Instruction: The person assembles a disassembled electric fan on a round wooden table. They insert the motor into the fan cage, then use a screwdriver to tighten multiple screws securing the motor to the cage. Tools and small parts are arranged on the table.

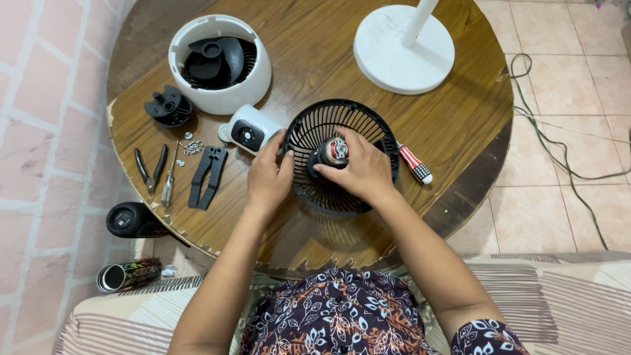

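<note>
The work looks to be at the motor-seating stage: the right hand (pixel 358 172) is clamped on the small motor (pixel 332 152) at the centre of the black fan grille (pixel 342 125), near the table's (pixel 315 46) middle. The left hand (pixel 268 176) grips the grille's left rim. Next likely calls for aligning it squarely before reaching the screwdriver (pixel 415 165) just right.

A round wooden table (pixel 368 72), worn and chipped along its near edge, stands on a floor of pale pinkish tiles (pixel 565 217). To the left the surface is laid in pink blocks with light joints (pixel 46 131). A thin green cable (pixel 559 151) trails loosely over the tiles on the right. Along the bottom runs a cushioned seat in beige and brown stripes (pixel 565 296). The light is even and soft
</note>
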